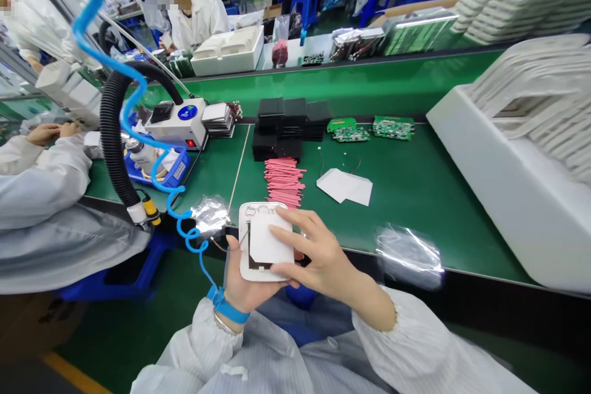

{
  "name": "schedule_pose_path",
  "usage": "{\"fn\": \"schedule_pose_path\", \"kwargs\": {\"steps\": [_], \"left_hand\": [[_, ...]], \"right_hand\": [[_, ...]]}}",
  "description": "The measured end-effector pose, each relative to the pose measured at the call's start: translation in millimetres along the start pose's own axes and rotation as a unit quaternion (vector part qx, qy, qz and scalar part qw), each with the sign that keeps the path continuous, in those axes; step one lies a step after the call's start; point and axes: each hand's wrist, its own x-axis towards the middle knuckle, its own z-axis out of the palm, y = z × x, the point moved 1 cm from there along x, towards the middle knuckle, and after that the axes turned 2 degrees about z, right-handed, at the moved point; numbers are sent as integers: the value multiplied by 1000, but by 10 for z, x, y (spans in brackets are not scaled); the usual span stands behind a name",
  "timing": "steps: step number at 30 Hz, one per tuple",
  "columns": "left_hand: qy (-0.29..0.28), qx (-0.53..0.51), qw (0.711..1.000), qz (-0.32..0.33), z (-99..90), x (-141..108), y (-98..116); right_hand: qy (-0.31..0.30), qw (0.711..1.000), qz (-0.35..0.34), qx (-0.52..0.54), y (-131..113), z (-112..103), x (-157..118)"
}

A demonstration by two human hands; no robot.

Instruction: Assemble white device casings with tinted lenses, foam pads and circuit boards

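My left hand (252,292) holds a white rounded-square plastic housing (244,271) from below, thumb along its left edge. A white square panel (268,243) lies over the housing, with a dark strip showing along its left and lower sides. A thin wire runs off to the left. My right hand (325,252) grips the panel at its right side, fingertips on its top face. Just beyond the housing lies a pile of pink strips (284,178). Two similar white panels (346,186) with thin wires rest to the right of the strips.
Black blocks (279,129) and green circuit boards (392,127) line the bench's back. A white bin (498,178) of white parts stands right. Clear plastic (409,255) lies at the front edge. A blue coiled cord (189,228) reaches my left wrist; a black hose (113,141) arches left, near a co-worker's sleeves.
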Motion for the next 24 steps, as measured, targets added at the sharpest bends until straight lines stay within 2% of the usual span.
{"fn": "schedule_pose_path", "kwargs": {"steps": [3,5,9,14,19,24], "left_hand": [[1,-15,1000,4,-12,20,3],[-6,-30,1000,3,-38,30,8],[-21,-40,999,3,-75,49,31],[-49,0,999,11,-34,74,89],[-49,25,998,-1,-23,94,83],[-23,17,1000,-2,-23,111,43]], "right_hand": [[-36,999,-9,-10,22,49,11],[-39,999,-4,-3,27,79,-14],[-29,999,6,12,24,128,-84],[42,996,76,19,4,139,-125],[26,989,144,28,3,145,-89],[27,990,135,19,12,173,-42]]}}
